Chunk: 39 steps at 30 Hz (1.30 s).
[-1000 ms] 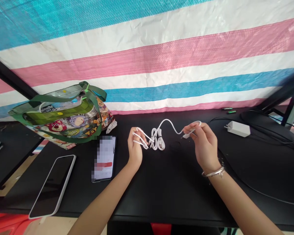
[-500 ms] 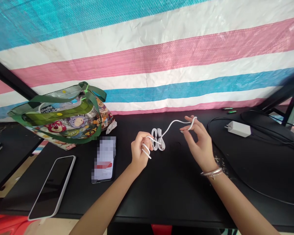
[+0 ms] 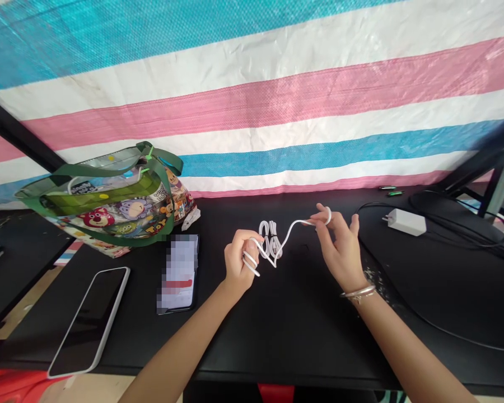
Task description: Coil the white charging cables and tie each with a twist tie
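Between my two hands runs a loose white cable (image 3: 292,228), sagging in a bend near the middle. My left hand (image 3: 240,258) is closed around one part of it, with loops of the cable lying over the fingers. My right hand (image 3: 339,246) pinches the cable between thumb and fingers, and a loop of it passes round a fingertip. Behind the sagging part, a tied bundle of white cable (image 3: 273,238) lies on the black table (image 3: 285,324). Whether the bundle joins the held cable I cannot tell.
On the left stand a cartoon-print bag (image 3: 126,207) with green straps, a phone with a lit screen (image 3: 180,271) and a white-edged phone (image 3: 90,322). To the right lie a white charger (image 3: 405,222), black cables (image 3: 397,288) and small green items (image 3: 395,193). A striped tarp (image 3: 277,112) hangs behind.
My right hand has come slightly left and down, closer to my left hand. The cable between them now sags lower. My left hand has hardly moved.
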Each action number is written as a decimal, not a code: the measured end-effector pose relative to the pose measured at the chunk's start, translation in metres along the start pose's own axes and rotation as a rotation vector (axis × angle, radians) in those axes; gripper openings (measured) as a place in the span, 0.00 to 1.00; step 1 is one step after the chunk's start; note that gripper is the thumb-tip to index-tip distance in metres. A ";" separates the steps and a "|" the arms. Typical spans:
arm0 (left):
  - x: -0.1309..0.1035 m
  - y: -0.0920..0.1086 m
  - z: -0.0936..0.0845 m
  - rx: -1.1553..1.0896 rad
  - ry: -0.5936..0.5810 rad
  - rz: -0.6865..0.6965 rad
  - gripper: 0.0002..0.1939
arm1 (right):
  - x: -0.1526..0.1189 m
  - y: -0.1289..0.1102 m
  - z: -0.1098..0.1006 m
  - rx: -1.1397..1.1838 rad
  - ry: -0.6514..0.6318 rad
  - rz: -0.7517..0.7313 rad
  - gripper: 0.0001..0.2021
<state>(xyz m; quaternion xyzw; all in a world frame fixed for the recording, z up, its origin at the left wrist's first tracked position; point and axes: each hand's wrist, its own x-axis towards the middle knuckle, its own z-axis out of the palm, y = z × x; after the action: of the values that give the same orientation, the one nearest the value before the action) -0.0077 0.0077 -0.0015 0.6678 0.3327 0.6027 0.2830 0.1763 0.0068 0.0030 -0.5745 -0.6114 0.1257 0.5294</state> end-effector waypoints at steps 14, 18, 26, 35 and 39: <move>0.003 -0.002 0.001 -0.044 0.073 -0.107 0.21 | 0.000 -0.005 0.005 0.104 -0.434 -0.035 0.19; 0.005 -0.001 0.001 -0.053 0.037 -0.148 0.21 | 0.001 -0.012 0.002 0.201 -0.447 0.016 0.25; 0.001 0.000 0.003 -0.004 -0.091 -0.161 0.19 | -0.006 -0.020 0.003 0.619 -0.510 0.347 0.22; 0.002 0.000 0.004 0.081 -0.270 -0.106 0.14 | -0.013 -0.029 0.009 0.771 -0.630 0.397 0.17; 0.001 -0.002 0.003 0.135 -0.353 -0.122 0.17 | -0.016 -0.029 0.012 0.736 -0.615 0.408 0.18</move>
<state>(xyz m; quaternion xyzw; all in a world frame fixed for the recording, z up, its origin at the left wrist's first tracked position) -0.0044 0.0097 -0.0031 0.7593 0.3573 0.4343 0.3275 0.1466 -0.0099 0.0120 -0.3942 -0.5294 0.5962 0.4569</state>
